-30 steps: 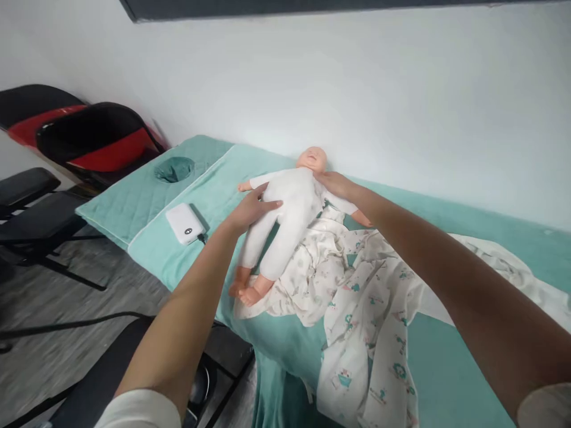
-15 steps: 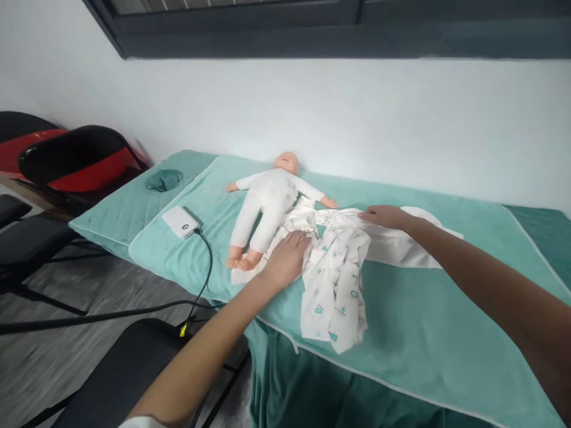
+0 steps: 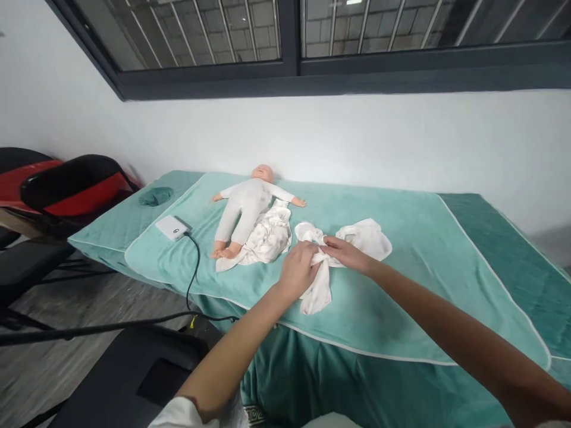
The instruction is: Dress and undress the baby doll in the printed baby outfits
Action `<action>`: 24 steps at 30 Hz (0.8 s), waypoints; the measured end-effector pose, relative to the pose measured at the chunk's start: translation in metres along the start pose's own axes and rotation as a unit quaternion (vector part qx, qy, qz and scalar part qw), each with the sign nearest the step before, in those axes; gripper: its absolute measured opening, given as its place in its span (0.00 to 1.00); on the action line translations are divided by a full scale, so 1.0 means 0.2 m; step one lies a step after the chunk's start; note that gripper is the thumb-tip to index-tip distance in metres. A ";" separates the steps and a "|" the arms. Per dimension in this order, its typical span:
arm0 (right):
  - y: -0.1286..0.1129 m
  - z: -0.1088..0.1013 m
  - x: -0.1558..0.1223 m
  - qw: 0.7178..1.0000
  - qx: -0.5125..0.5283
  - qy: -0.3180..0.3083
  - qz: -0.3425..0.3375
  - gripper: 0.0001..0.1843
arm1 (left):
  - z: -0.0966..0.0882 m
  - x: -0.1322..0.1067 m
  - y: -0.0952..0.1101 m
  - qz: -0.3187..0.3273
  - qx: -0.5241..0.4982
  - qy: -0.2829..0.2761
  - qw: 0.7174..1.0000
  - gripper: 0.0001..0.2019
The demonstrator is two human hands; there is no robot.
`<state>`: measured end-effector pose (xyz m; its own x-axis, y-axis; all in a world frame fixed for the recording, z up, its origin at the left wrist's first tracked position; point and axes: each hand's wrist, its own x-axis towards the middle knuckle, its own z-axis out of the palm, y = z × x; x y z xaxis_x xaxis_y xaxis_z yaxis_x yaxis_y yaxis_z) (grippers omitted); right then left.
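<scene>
Both hands are together over a crumpled white baby garment point(image 3: 317, 292) on the teal cover. My left hand point(image 3: 300, 268) has its fingers closed on the gathered cloth. My right hand point(image 3: 345, 252) pinches the same cloth from the other side, thumb and fingertips meeting near the left fingers. One part of the cloth hangs toward the front edge; a wider white piece point(image 3: 368, 238) spreads to the right, and I cannot tell whether it is joined. To the left, a baby doll point(image 3: 247, 205) in a white suit lies on its back beside a bunched patterned cloth point(image 3: 267, 238).
A white box point(image 3: 172, 227) with a black cable point(image 3: 196, 276) lies left of the doll. The teal-covered bed point(image 3: 401, 333) runs along the wall below a window. Black and red chairs point(image 3: 80, 187) stand at the left, with a black seat point(image 3: 134, 368) close in front.
The hands have come together on white cloth. The patterned garment that hung spread between them no longer shows that way. The view has tilted up and shifted right.
</scene>
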<state>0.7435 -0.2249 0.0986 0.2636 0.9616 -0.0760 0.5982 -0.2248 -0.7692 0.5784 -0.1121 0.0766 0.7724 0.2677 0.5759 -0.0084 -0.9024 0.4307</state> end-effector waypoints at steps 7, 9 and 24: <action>-0.38 0.04 -0.34 0.977 0.127 -0.101 -0.137 0.16 | -0.33 -0.24 0.18 -0.188 -0.247 -0.082 0.947 0.23; -0.42 0.11 -0.35 0.973 0.112 -0.141 -0.147 0.17 | -0.39 -0.41 0.15 -0.306 -0.281 -0.048 0.908 0.18; 0.21 0.49 -0.17 0.972 0.227 -0.019 0.052 0.29 | -1.44 -1.77 0.08 -0.621 0.324 0.481 0.527 0.20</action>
<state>0.6845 -0.2509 0.0070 0.2716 0.9447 -0.1840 0.1718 -0.2357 -0.9565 0.1224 -0.1238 0.0794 -0.7557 0.5534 0.3503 0.5840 0.3275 0.7427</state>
